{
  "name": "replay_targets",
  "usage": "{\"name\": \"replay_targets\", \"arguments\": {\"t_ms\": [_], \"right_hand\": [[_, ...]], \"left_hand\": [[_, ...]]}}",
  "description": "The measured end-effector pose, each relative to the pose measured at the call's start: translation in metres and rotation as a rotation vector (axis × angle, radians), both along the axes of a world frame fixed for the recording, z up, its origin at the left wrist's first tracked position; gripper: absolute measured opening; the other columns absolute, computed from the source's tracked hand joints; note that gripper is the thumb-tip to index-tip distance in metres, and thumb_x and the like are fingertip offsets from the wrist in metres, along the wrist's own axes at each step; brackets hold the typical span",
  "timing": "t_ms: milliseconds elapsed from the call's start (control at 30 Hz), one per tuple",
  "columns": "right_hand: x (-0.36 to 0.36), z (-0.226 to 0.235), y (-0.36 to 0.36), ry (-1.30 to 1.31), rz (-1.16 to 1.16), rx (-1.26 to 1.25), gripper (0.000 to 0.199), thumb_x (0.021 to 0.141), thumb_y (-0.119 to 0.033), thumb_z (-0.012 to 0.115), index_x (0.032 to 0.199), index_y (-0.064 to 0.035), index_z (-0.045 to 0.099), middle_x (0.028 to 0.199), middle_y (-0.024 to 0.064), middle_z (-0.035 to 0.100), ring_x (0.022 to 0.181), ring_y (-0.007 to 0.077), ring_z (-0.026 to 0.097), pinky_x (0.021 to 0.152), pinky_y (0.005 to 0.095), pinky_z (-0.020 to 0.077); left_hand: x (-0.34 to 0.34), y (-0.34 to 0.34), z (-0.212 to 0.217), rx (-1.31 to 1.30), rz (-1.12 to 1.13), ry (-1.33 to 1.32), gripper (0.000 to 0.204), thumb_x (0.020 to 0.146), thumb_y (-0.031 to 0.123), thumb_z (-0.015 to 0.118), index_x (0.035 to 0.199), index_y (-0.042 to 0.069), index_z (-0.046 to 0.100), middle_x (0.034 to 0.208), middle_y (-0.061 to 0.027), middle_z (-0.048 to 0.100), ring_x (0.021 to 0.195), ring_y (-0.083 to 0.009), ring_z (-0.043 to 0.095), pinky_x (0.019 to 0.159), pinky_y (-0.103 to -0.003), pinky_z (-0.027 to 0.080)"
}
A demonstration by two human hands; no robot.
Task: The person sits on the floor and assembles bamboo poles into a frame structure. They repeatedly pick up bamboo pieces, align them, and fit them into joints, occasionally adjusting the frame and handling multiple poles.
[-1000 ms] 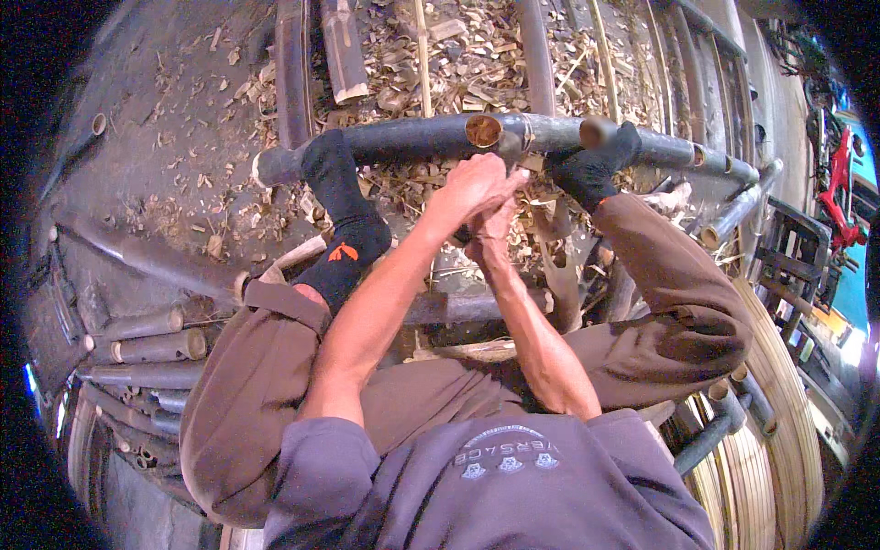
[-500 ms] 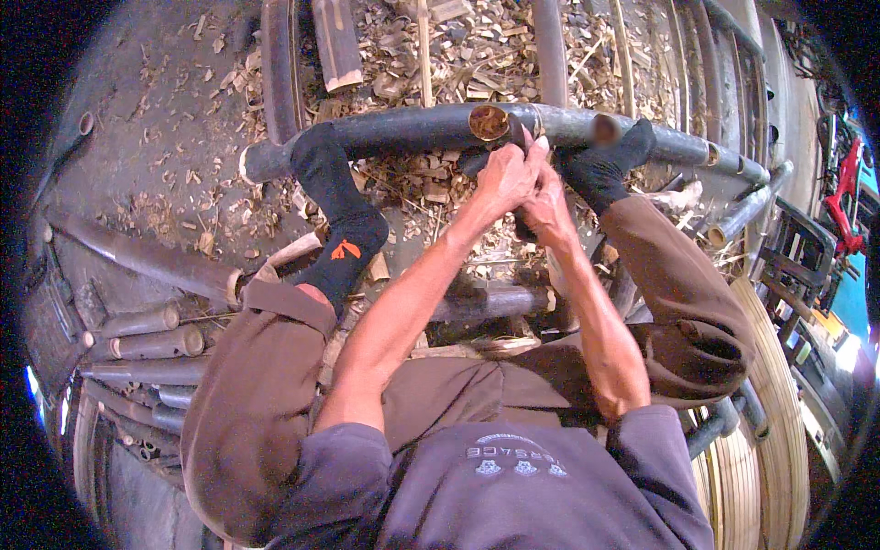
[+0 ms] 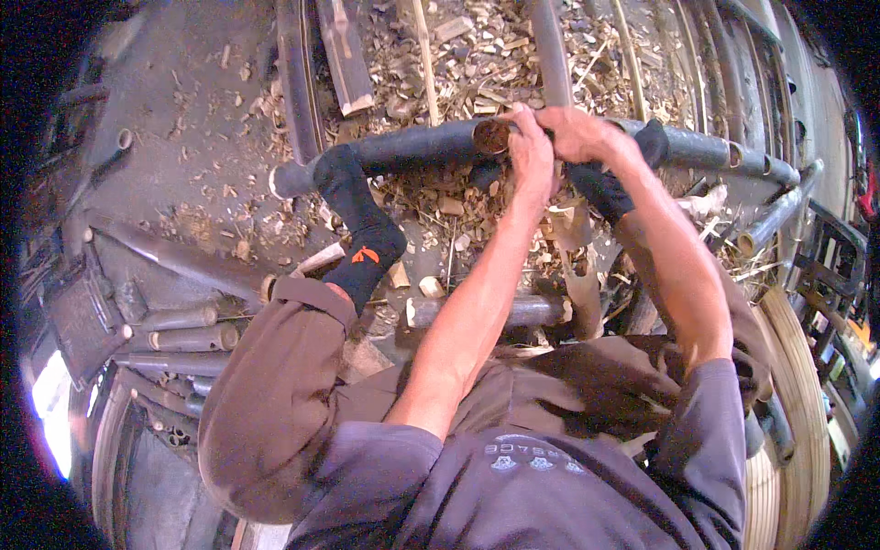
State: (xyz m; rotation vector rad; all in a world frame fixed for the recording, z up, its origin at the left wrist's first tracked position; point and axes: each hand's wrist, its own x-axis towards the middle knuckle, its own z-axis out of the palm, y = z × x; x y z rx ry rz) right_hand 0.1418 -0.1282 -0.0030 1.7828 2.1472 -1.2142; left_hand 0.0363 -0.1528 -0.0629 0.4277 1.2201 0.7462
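Observation:
A dark bamboo pole (image 3: 408,147) lies crosswise in front of me, with a round hole (image 3: 492,137) cut in its upper side. My left hand (image 3: 532,160) is at the pole just right of this hole, its fingers drawn together around something I cannot make out. Beside it, my right hand (image 3: 587,136) bends over the pole with curled fingers, and what they hold is hidden. My left foot in a black sock (image 3: 353,197) rests against the pole, and my right foot (image 3: 653,142) presses on it farther right.
Pale wood chips (image 3: 458,197) litter the floor around the pole. A ladder-like frame of bamboo lengths (image 3: 550,55) extends away beyond it. Cut bamboo pieces (image 3: 188,339) lie at the left, a short length (image 3: 495,312) is near my lap, and pale strips (image 3: 793,385) curve at the right.
My hands were clasped together near the hole; now they are slightly apart, with the right hand raised onto the pole and its elbow swung outward. The view has shifted a little.

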Motion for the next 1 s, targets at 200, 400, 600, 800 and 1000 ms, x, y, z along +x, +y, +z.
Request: {"name": "replay_targets", "arguments": {"t_ms": [200,400,600,800,1000], "right_hand": [[-0.015,-0.017,-0.068,0.439,-0.223,0.012,0.06,0.082,-0.025,0.064,0.138,-0.0144,0.046,0.116,0.0187,0.064,0.108,0.0333,0.061,0.091,0.0429,0.0464],[-0.096,-0.063,-0.103,1.106,-0.736,0.045,0.068,0.091,-0.03,0.064,0.147,-0.0062,0.032,0.116,0.0007,0.057,0.1,0.0102,0.051,0.089,0.028,0.0435],[-0.223,-0.104,-0.048,1.121,-1.55,0.188,0.041,0.088,-0.026,0.065,0.118,-0.0033,0.049,0.098,0.0038,0.06,0.084,0.0153,0.054,0.077,0.0336,0.0477],[-0.086,-0.028,-0.09,0.623,-0.471,0.12,0.074,0.082,-0.03,0.068,0.146,-0.0168,0.033,0.117,0.0187,0.063,0.106,0.0286,0.062,0.089,0.0418,0.047],[-0.107,-0.025,-0.098,0.647,-0.749,0.15,0.072,0.083,-0.026,0.064,0.148,-0.0239,0.032,0.127,0.0203,0.059,0.117,0.0337,0.056,0.097,0.0401,0.0441]], "left_hand": [[-0.027,-0.038,0.031,0.001,-0.252,0.465,0.084,0.094,0.062,0.037,0.123,-0.016,0.048,0.116,-0.0281,0.058,0.108,-0.0355,0.056,0.093,-0.041,0.042],[-0.075,-0.026,0.02,0.352,-0.686,0.802,0.075,0.096,0.056,0.034,0.102,-0.015,0.056,0.101,-0.0396,0.057,0.103,-0.0515,0.055,0.089,-0.053,0.041],[-0.096,0.064,0.076,0.415,-1.537,1.02,0.063,0.093,0.05,0.045,0.097,-0.01,0.065,0.104,-0.0327,0.061,0.101,-0.0421,0.061,0.092,-0.046,0.047],[-0.092,-0.034,0.03,0.331,-0.532,0.622,0.079,0.096,0.06,0.027,0.099,-0.011,0.061,0.092,-0.0284,0.065,0.095,-0.0401,0.062,0.085,-0.045,0.045],[-0.104,-0.01,0.049,0.391,-0.799,0.588,0.084,0.096,0.06,0.026,0.091,-0.017,0.056,0.089,-0.0339,0.06,0.088,-0.0417,0.061,0.082,-0.047,0.043]]}}
